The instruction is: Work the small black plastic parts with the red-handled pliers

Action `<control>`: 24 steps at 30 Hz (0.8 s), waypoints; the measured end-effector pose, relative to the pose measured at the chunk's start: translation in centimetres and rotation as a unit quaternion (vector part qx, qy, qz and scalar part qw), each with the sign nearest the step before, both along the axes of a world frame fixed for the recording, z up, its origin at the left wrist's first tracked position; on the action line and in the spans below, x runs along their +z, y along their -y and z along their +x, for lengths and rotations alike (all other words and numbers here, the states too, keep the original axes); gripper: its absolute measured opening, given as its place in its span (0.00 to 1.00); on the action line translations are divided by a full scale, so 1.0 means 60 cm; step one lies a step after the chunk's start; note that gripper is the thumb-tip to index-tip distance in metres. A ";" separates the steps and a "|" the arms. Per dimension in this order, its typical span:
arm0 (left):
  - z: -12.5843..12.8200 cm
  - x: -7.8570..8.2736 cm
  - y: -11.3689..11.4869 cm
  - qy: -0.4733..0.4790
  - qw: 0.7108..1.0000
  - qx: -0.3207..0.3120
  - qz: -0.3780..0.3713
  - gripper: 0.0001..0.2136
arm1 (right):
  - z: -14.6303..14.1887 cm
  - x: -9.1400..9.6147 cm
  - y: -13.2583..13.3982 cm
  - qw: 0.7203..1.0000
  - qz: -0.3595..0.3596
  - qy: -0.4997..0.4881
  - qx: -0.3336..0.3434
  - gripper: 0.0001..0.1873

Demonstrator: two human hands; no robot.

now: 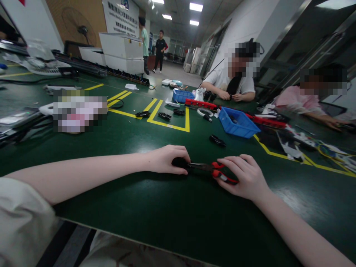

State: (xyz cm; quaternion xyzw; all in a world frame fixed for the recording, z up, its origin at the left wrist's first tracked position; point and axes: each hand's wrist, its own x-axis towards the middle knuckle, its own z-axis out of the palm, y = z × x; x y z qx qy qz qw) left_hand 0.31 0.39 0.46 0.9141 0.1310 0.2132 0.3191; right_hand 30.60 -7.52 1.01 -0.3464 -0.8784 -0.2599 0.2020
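Note:
My left hand (167, 159) rests on the green table (155, 218), fingers curled round a small black part (179, 162). My right hand (244, 176) grips the red and black handles of a pair of pliers (215, 170). The pliers' dark jaws point left and meet the black part between my hands. Both forearms lie across the table's near side.
A loose black part (217, 140) lies just beyond my hands. A blue bin (238, 122) stands behind it, a second blue bin (182, 95) farther back. Yellow tape lines (169, 125) mark the table. Two seated people work at the right; two stand far off.

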 end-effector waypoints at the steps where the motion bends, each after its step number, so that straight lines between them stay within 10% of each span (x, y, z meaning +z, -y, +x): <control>1: 0.000 0.001 0.001 0.001 1.000 -0.001 -0.002 0.12 | 0.001 0.000 0.000 1.000 -0.004 -0.002 0.000 0.23; 24: 0.002 0.004 0.007 -0.017 1.000 0.011 -0.010 0.11 | 0.007 -0.005 -0.004 0.998 -0.063 -0.030 0.007 0.23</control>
